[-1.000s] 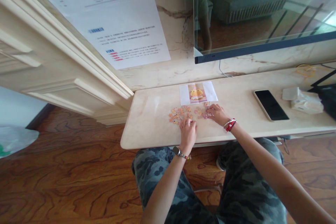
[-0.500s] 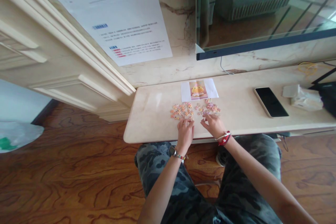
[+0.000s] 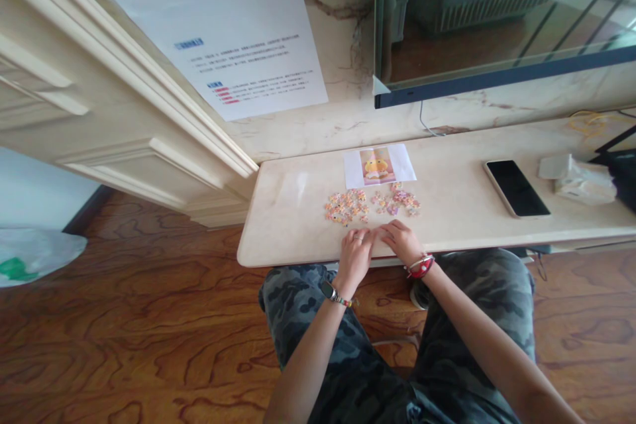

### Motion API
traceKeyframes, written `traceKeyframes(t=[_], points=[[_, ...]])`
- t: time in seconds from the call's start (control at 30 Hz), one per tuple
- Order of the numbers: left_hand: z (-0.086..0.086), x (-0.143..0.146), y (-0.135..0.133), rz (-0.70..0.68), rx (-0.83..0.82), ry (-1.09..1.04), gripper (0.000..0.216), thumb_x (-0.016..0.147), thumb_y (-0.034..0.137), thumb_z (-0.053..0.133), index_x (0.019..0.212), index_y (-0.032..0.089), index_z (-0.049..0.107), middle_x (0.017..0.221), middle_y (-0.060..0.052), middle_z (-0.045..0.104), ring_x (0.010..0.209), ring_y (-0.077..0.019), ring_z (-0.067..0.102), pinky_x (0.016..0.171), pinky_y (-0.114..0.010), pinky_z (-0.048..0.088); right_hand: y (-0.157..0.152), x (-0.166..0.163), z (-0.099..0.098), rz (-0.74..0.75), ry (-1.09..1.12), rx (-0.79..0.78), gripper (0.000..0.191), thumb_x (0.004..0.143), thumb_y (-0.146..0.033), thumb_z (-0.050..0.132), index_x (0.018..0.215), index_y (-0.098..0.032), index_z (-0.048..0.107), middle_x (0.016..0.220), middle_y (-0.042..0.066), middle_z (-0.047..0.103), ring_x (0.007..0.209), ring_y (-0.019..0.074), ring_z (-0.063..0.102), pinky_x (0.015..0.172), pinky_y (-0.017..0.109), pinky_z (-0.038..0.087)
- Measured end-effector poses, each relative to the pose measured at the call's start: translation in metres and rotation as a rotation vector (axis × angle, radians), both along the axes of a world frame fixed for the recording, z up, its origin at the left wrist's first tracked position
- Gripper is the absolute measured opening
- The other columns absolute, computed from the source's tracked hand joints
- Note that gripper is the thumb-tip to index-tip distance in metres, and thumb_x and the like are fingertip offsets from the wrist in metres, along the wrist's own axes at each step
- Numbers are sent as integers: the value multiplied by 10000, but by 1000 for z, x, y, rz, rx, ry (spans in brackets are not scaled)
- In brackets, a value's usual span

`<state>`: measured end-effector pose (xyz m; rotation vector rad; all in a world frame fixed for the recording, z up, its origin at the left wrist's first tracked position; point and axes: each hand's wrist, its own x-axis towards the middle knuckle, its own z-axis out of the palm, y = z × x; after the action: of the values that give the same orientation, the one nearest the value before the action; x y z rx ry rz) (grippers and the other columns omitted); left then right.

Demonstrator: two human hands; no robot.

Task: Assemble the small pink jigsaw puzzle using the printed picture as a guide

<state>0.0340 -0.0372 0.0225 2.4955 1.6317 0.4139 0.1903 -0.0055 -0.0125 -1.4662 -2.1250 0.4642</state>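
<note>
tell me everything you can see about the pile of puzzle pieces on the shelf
The puzzle pieces are small, flat, pink, orange and yellow, likely cardboard. They lie loose in two clusters on the pale marble shelf, just in front of the printed reference picture. The left hand and right hand rest nearer the shelf's front edge, apart from both clusters; whether either pinches a piece cannot be told.

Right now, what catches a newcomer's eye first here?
Likely the puzzle pieces, a pink and orange scatter mid-shelf, with the reference picture just behind them. The left hand and right hand meet at the near edge of the marble shelf, short of the pieces. A dark phone lies to the right.
</note>
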Motion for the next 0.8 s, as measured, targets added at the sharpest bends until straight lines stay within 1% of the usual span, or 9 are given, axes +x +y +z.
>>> traceKeyframes(t=[0.13, 0.23, 0.3, 0.43, 0.6, 0.7, 0.8], points=[[2, -2, 2, -15, 3, -6, 423, 825, 145, 368, 1214, 312, 385, 1088, -27, 530, 939, -168, 445, 788, -308, 381, 21, 35, 2, 2, 1, 28, 184, 778, -179, 448, 860, -188, 613, 856, 59, 577, 800, 146, 539, 712, 257, 440], [2, -5, 5, -27, -3, -13, 436, 828, 129, 346, 1232, 291, 368, 1122, -21, 525, 974, -169, 431, 814, -313, 372, 42, 58, 7, 17, -55, 39, 199, 782, -171, 431, 812, -172, 628, 845, 68, 577, 787, 145, 539, 719, 256, 431], [1, -6, 7, -40, -5, -13, 438, 828, 123, 340, 1235, 281, 367, 1139, -19, 521, 1000, -169, 422, 831, -318, 367, 53, 66, 9, 30, -84, 40, 204, 783, -179, 429, 793, -166, 632, 837, 72, 576, 780, 146, 536, 714, 256, 429], [-3, -5, 9, -47, -1, -8, 432, 828, 117, 334, 1231, 266, 376, 1157, -25, 516, 1022, -163, 424, 850, -322, 364, 61, 69, 7, 38, -89, 43, 195, 783, -207, 436, 808, -176, 627, 838, 69, 575, 781, 152, 531, 710, 271, 433], [-6, -3, 9, -36, 8, 0, 435, 823, 114, 343, 1229, 265, 381, 1162, -36, 514, 1038, -171, 430, 867, -339, 360, 57, 62, -3, 13, -33, 109, 207, 784, -239, 444, 894, -195, 613, 906, 74, 565, 848, 168, 514, 751, 298, 433], [-6, -2, 8, -31, 11, 8, 431, 820, 116, 352, 1222, 268, 389, 1161, -37, 515, 1044, -174, 431, 862, -341, 365, 55, 60, -5, 7, -60, 137, 233, 785, -253, 445, 943, -207, 611, 937, 78, 551, 879, 185, 492, 756, 321, 427], [-5, -2, 8, -17, 10, 14, 429, 815, 107, 356, 1211, 265, 404, 1155, -46, 518, 1048, -178, 431, 853, -342, 369, 57, 60, -2, 1, -111, 148, 273, 778, -258, 463, 1016, -221, 590, 978, 82, 537, 876, 194, 476, 744, 333, 420]])
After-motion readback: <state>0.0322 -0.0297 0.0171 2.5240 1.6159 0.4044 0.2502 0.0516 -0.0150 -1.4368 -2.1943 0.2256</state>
